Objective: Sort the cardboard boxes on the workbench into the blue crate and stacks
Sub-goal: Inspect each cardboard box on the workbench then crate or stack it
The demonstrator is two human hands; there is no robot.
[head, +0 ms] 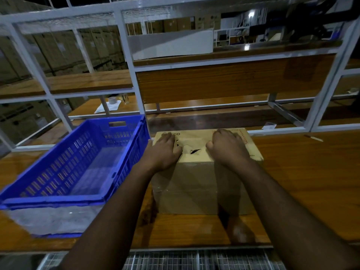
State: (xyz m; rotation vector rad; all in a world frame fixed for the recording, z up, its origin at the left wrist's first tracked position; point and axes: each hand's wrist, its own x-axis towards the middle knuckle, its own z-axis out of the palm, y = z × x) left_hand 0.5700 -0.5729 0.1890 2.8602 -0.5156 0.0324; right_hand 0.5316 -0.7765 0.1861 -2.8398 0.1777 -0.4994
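Head view first: our left hand and right hand both lie flat, fingers relaxed, on top of the cardboard box, gripping nothing. We judge the torn top flaps between our palms could buckle inward if we press harder, and with no hold on the sides the box might slip once lifted. It stands upright on the bench at the middle, its long axis seemingly running from 9 to 3 o'clock, printed end toward 12. At 9 o'clock, just beside the box, sits the blue crate, no boxes visible inside.
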